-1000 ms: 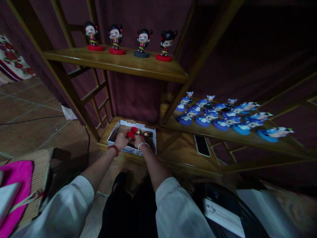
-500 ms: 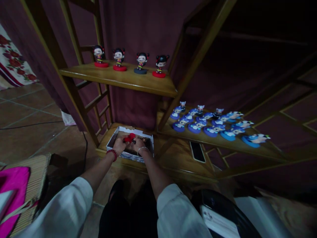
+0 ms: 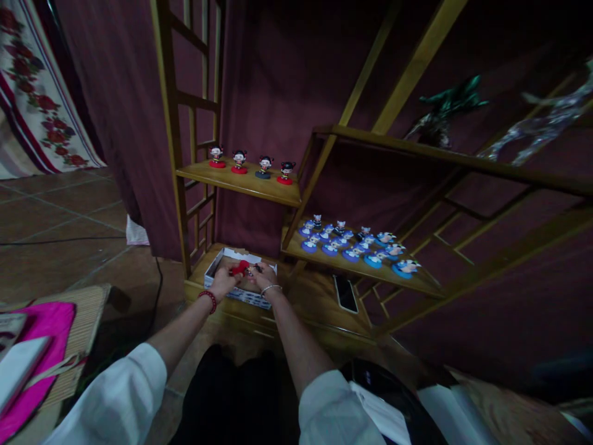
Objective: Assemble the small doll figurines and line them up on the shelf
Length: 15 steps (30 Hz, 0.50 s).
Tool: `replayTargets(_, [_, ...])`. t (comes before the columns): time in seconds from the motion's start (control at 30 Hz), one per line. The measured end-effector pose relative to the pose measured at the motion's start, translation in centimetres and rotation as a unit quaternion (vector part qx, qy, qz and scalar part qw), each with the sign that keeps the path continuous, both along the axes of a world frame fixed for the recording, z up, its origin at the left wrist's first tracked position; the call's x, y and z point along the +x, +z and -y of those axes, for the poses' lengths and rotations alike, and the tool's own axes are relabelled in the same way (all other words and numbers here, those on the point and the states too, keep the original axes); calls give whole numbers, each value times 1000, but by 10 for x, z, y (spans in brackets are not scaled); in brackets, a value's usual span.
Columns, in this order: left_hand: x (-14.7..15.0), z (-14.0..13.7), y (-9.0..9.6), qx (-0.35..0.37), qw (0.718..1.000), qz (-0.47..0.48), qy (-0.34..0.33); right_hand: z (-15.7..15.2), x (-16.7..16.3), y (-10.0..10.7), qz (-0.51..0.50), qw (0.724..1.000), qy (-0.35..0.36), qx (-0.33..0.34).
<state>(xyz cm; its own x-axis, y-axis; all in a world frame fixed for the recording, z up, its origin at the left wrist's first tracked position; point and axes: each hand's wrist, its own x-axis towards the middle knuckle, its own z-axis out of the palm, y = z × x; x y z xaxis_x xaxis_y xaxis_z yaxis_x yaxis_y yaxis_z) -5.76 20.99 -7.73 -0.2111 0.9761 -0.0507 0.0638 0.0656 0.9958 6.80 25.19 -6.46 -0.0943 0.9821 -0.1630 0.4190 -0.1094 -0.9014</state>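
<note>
Bottom shelf (image 3: pixel 306 298) is occupied at its left end by a white box (image 3: pixel 248 298). Within the box's edges, left hand (image 3: pixel 222 283) is pinched on a red piece (image 3: pixel 241 267), right hand (image 3: pixel 265 277) apparently on a small figurine (image 3: pixel 251 271); figurine has just been exposed beside the red piece, so both are now held close, contact unclear.

Left of centre, four black-haired figurines (image 3: pixel 239 159) are displayed; right of centre, eleven blue- or purple-based figurines (image 3: pixel 353 252) and three small grey-eared figurines (image 3: pixel 341 227) are counted. Below, one white box (image 3: pixel 250 297) and one smartphone (image 3: pixel 345 293) are seen.
</note>
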Motion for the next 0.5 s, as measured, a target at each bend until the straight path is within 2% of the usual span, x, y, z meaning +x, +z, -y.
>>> replayTargets(0.23, [14,62,33,41,993,106,22,49,6,28,-92,995,-34,13])
replayTargets(0.5, [25,127,68,80,977,196,3,107,16,62,-149,988,-19,34])
